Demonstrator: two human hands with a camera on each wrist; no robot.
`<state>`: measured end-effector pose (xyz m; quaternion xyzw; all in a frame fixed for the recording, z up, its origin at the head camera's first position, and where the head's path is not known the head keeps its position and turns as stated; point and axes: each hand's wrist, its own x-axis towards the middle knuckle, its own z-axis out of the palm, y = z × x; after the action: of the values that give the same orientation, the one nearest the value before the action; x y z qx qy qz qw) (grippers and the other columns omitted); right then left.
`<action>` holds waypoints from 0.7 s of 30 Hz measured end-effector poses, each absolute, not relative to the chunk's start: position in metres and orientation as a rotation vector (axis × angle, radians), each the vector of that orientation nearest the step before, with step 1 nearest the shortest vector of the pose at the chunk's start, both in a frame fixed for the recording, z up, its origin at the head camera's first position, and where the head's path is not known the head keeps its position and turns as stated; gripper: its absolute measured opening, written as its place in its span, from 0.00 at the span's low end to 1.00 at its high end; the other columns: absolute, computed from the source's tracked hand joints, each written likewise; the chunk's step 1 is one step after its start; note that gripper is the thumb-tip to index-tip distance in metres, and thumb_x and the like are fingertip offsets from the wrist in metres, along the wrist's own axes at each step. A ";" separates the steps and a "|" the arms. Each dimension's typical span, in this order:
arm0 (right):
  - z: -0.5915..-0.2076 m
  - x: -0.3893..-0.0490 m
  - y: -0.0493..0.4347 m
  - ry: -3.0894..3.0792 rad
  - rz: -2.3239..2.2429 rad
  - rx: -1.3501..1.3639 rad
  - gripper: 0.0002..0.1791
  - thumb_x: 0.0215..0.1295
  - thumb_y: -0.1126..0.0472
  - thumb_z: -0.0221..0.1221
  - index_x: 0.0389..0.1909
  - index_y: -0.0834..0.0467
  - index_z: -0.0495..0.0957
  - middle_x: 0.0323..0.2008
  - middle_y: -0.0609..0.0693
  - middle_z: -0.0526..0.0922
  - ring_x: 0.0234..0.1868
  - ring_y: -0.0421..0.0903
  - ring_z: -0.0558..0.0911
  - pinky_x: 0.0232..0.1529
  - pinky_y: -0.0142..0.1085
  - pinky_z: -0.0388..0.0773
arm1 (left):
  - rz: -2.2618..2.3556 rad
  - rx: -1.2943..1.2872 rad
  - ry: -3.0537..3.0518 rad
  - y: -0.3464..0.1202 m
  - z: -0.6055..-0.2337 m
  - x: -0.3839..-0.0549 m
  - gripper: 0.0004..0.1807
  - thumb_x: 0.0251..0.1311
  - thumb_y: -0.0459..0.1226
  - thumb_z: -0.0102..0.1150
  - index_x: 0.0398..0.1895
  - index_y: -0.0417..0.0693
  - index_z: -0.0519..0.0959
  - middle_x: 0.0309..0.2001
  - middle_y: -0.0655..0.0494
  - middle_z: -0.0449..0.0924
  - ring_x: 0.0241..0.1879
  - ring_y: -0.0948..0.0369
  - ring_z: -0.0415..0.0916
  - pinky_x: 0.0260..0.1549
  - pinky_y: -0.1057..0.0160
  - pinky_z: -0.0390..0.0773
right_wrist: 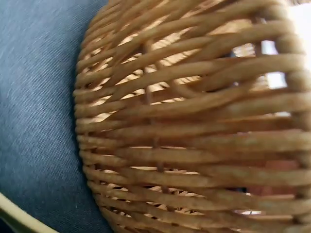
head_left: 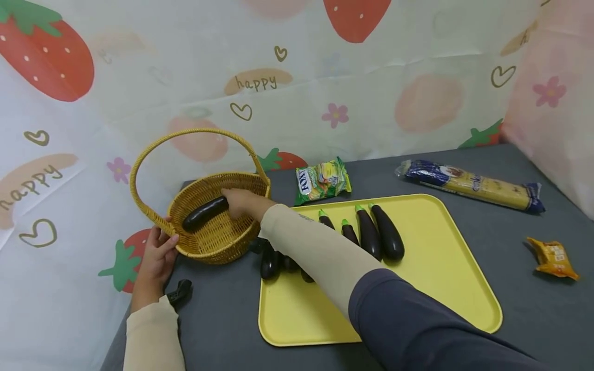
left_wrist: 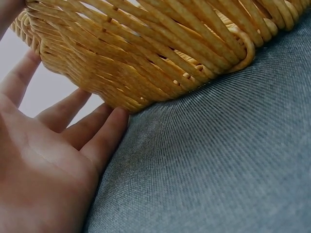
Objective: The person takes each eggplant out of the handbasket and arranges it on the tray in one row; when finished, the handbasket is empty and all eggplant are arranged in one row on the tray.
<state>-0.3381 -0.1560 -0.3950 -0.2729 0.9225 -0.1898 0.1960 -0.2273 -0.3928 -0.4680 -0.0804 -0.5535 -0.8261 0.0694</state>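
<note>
A yellow wicker basket (head_left: 232,246) with a tall arched handle stands at the back left of the table. Inside it, my right hand (head_left: 242,202) grips one end of a dark eggplant (head_left: 204,214), which lies slanted over the basket's floor. My left hand (head_left: 158,255) holds the basket's left rim near the foot of the handle, its fingers (left_wrist: 104,136) against the woven side. In the right wrist view only the basket's outer wall (right_wrist: 194,111) shows clearly; the hand is mostly hidden behind the weave. Several more eggplants (head_left: 389,234) lie on a yellow tray (head_left: 431,288).
The right forearm crosses above the tray and hides part of it. Behind the tray lies a green snack packet (head_left: 322,181). A long pasta packet (head_left: 471,185) and a small orange packet (head_left: 553,259) lie to the right. A patterned curtain (head_left: 371,103) hangs behind the table.
</note>
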 end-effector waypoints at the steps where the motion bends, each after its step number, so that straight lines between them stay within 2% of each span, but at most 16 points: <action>1: -0.394 -0.337 -0.156 2.583 -0.468 -0.762 0.38 0.74 0.62 0.50 0.78 0.46 0.42 0.76 0.45 0.49 0.54 0.42 0.73 0.38 0.32 0.69 | -2.489 -0.245 -1.664 -0.393 -0.468 -0.227 0.23 0.68 0.22 0.46 0.64 0.43 0.62 0.57 0.46 0.73 0.49 0.58 0.75 0.43 0.64 0.77; 2: -0.393 -0.335 -0.156 2.593 -0.411 -0.752 0.38 0.74 0.61 0.49 0.78 0.44 0.41 0.76 0.45 0.47 0.63 0.44 0.68 0.46 0.34 0.70 | -2.491 -0.248 -1.662 -0.393 -0.468 -0.227 0.23 0.68 0.22 0.46 0.64 0.43 0.62 0.57 0.46 0.73 0.50 0.58 0.75 0.43 0.64 0.77; 4: -0.390 -0.332 -0.156 2.625 -0.317 -0.724 0.37 0.75 0.57 0.48 0.78 0.42 0.42 0.76 0.48 0.45 0.73 0.50 0.53 0.57 0.39 0.66 | -2.487 -0.258 -1.663 -0.393 -0.467 -0.227 0.23 0.68 0.21 0.45 0.64 0.43 0.63 0.57 0.46 0.73 0.50 0.57 0.75 0.43 0.64 0.77; 6: -0.388 -0.330 -0.156 2.675 -0.263 -0.684 0.34 0.75 0.54 0.49 0.77 0.43 0.48 0.73 0.52 0.50 0.70 0.54 0.55 0.60 0.43 0.63 | -2.484 -0.269 -1.661 -0.393 -0.466 -0.228 0.23 0.68 0.21 0.45 0.65 0.43 0.62 0.57 0.46 0.72 0.50 0.58 0.75 0.44 0.64 0.77; 9: -0.387 -0.329 -0.156 2.708 -0.260 -0.647 0.26 0.75 0.55 0.51 0.72 0.48 0.60 0.68 0.56 0.57 0.61 0.54 0.63 0.47 0.42 0.66 | -2.474 -0.283 -1.659 -0.392 -0.464 -0.228 0.23 0.68 0.22 0.45 0.65 0.42 0.62 0.57 0.46 0.72 0.50 0.58 0.74 0.44 0.64 0.76; 11: -0.388 -0.329 -0.156 2.704 -0.256 -0.644 0.22 0.75 0.57 0.51 0.68 0.49 0.66 0.66 0.56 0.61 0.57 0.53 0.65 0.43 0.43 0.65 | -2.475 -0.287 -1.658 -0.392 -0.463 -0.227 0.23 0.68 0.22 0.45 0.65 0.42 0.62 0.57 0.46 0.72 0.51 0.57 0.74 0.44 0.64 0.76; 12: -0.388 -0.329 -0.156 2.691 -0.267 -0.644 0.21 0.75 0.58 0.50 0.66 0.49 0.67 0.64 0.55 0.64 0.55 0.53 0.67 0.43 0.43 0.65 | -2.479 -0.286 -1.658 -0.392 -0.463 -0.227 0.23 0.68 0.22 0.45 0.65 0.42 0.62 0.57 0.46 0.72 0.51 0.57 0.74 0.44 0.64 0.76; 15: -0.390 -0.329 -0.155 2.643 -0.299 -0.660 0.20 0.75 0.60 0.49 0.65 0.50 0.69 0.61 0.52 0.71 0.48 0.49 0.73 0.54 0.44 0.68 | -2.490 -0.277 -1.660 -0.393 -0.465 -0.226 0.24 0.68 0.22 0.45 0.65 0.42 0.61 0.57 0.47 0.72 0.51 0.58 0.73 0.44 0.64 0.76; 17: -0.390 -0.329 -0.154 2.629 -0.316 -0.689 0.18 0.74 0.60 0.51 0.62 0.50 0.72 0.57 0.50 0.76 0.43 0.46 0.77 0.57 0.46 0.68 | -2.495 -0.269 -1.665 -0.393 -0.466 -0.226 0.24 0.68 0.22 0.45 0.65 0.42 0.62 0.58 0.47 0.72 0.52 0.58 0.73 0.45 0.64 0.76; 19: -0.389 -0.330 -0.152 2.628 -0.360 -0.733 0.15 0.72 0.59 0.56 0.58 0.52 0.74 0.50 0.48 0.79 0.38 0.43 0.77 0.54 0.44 0.72 | -2.497 -0.267 -1.667 -0.395 -0.467 -0.226 0.24 0.68 0.22 0.45 0.66 0.43 0.62 0.58 0.48 0.72 0.52 0.59 0.73 0.46 0.64 0.76; 21: -0.384 -0.332 -0.150 2.637 -0.435 -0.779 0.10 0.69 0.56 0.60 0.48 0.53 0.76 0.40 0.46 0.79 0.33 0.41 0.76 0.43 0.38 0.74 | -2.491 -0.271 -1.667 -0.396 -0.466 -0.226 0.24 0.68 0.22 0.45 0.66 0.42 0.62 0.58 0.47 0.72 0.52 0.58 0.73 0.46 0.64 0.76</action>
<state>-0.3317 -0.1501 -0.3841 -0.2755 0.9321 -0.1539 0.1778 -0.2259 -0.3960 -0.4662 -0.0898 -0.5527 -0.8259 0.0659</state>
